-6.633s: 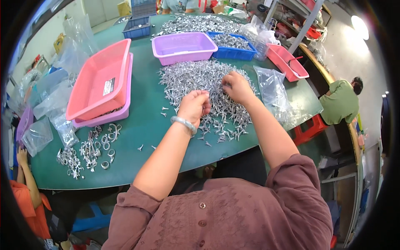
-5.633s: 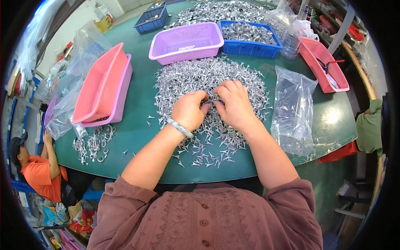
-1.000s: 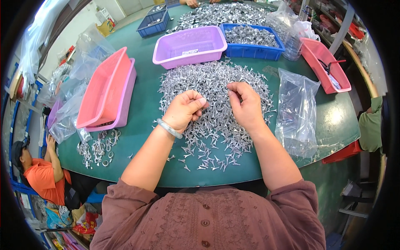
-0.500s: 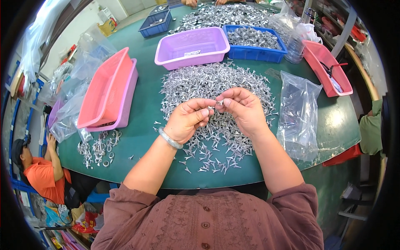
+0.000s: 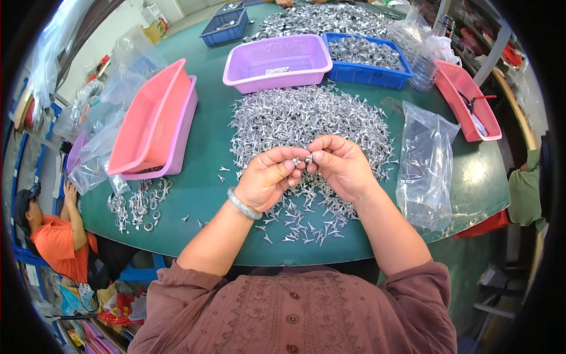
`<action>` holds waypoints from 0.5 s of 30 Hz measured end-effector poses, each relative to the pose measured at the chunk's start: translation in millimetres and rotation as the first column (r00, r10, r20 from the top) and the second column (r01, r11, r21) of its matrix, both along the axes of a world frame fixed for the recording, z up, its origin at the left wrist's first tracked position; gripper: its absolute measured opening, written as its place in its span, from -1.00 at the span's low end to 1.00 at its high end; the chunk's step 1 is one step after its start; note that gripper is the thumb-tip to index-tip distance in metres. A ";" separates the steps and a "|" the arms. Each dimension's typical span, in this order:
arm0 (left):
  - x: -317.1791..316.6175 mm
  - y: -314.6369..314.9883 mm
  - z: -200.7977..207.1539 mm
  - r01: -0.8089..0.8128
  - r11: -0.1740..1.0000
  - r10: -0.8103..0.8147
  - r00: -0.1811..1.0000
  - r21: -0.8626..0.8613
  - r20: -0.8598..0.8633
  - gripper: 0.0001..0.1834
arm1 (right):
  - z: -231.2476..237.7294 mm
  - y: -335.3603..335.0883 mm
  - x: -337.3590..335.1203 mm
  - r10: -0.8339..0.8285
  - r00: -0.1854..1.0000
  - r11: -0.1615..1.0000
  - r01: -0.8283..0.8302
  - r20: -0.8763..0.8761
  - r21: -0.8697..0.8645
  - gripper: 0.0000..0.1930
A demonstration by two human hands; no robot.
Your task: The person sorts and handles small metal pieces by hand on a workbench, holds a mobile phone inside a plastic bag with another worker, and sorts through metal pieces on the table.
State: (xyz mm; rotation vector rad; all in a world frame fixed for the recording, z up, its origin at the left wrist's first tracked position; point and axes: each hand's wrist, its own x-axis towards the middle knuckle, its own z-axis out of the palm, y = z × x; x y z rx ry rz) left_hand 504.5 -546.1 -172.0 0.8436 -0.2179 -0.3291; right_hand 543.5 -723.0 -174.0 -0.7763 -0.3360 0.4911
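At the centre of the frame the left hand (image 5: 268, 180) and the right hand (image 5: 342, 165) meet fingertip to fingertip, raised over a wide heap of small metal parts (image 5: 306, 127) spread on the green table (image 5: 206, 171). Each hand pinches a small metal piece (image 5: 302, 160) (too small to make out its shape) between thumb and forefinger. A pale bracelet (image 5: 240, 204) circles the left wrist. A purple basket (image 5: 277, 62) sits at upper centre, a pink tray (image 5: 150, 124) at left, a clear plastic bag (image 5: 427, 165) at right.
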 end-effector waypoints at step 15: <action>-6.0 -1.6 1.6 -0.060 0.997 0.063 0.996 0.044 -0.065 -0.76 | -5.0 1.8 1.2 0.042 0.999 0.997 -0.044 -0.031 -0.067 -0.88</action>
